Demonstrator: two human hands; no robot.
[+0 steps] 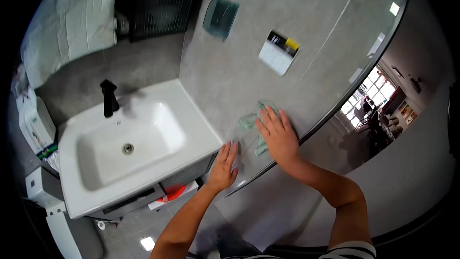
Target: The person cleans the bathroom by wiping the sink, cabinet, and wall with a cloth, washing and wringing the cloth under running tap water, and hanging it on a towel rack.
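"Where's the cloth (247,122)?"

"Against the grey tiled wall (249,62), under the fingers of the right hand (278,136). That hand is open and flat, fingers a little spread, pressing rather than pinching, by the look of it."

"And the left hand (223,168)?"

"Open too, fingers fairly straight, nothing visible in it. It's near the front corner of the white sink (194,115). I can't tell whether its fingertips touch the wall."

"Which way does the cloth lie from there?"

"Up and to the right of the left hand, a short gap between. The right hand is clearly nearer, already over it."

"Any long axis?"

"None I can read. It's bunched, with its middle hidden. One flap sticks out left of the right fingers, another hangs below them."

"Anything else about?"

"A black and white card (279,52) on the wall above the right hand, and a black faucet (109,98) well left of both."
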